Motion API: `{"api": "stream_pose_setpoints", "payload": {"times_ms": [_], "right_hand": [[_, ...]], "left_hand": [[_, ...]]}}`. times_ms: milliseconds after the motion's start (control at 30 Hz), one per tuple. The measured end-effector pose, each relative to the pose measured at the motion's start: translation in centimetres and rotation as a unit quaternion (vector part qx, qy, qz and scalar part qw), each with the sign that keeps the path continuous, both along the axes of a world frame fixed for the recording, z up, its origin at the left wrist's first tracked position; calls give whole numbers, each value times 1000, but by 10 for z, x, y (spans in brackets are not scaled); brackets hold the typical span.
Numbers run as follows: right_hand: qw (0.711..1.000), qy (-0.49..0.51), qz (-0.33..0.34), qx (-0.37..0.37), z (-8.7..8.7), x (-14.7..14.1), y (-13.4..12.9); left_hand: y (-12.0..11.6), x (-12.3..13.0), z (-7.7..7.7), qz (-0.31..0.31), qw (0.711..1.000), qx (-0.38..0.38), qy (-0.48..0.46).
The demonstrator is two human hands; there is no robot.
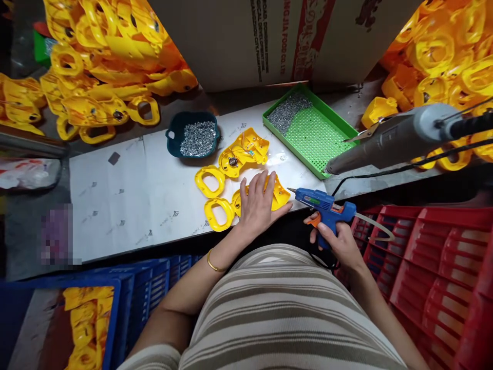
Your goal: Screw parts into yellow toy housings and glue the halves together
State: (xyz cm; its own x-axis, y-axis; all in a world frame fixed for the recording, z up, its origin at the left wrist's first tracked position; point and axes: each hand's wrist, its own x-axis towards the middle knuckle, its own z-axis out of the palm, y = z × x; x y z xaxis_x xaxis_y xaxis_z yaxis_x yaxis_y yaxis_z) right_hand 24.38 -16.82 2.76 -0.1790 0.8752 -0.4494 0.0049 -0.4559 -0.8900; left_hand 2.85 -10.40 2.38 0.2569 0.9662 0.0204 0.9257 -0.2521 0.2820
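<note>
"What's your left hand (pixel 257 204) hiding?"

"The middle of the yellow plastic shell (pixel 283 195) beneath it; whether you're gripping, I can't tell. Beyond your hands, the carton (pixel 283 43) reads 'FOOD CO'."

"And your right hand (pixel 339 242)?"

"Well apart, clasped around the smooth blue glue gun (pixel 325 203)."

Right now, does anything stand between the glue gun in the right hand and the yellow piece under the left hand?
Nothing visible stands between the tip of the glue gun, held in the right hand, and the right end of the yellow piece. The left hand, however, covers the middle of that piece.
</note>
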Motion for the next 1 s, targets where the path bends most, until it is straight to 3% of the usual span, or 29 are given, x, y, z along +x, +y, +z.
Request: {"api": "stream_pose_setpoints", "payload": {"times_ms": [533, 1000], "right_hand": [[994, -72, 78, -16, 0, 2, 9], [979, -178, 90, 27, 17, 3, 15]], "left_hand": [[0, -2, 4, 12, 1000, -20, 14], [0, 1, 9, -1, 999, -24, 33]]}}
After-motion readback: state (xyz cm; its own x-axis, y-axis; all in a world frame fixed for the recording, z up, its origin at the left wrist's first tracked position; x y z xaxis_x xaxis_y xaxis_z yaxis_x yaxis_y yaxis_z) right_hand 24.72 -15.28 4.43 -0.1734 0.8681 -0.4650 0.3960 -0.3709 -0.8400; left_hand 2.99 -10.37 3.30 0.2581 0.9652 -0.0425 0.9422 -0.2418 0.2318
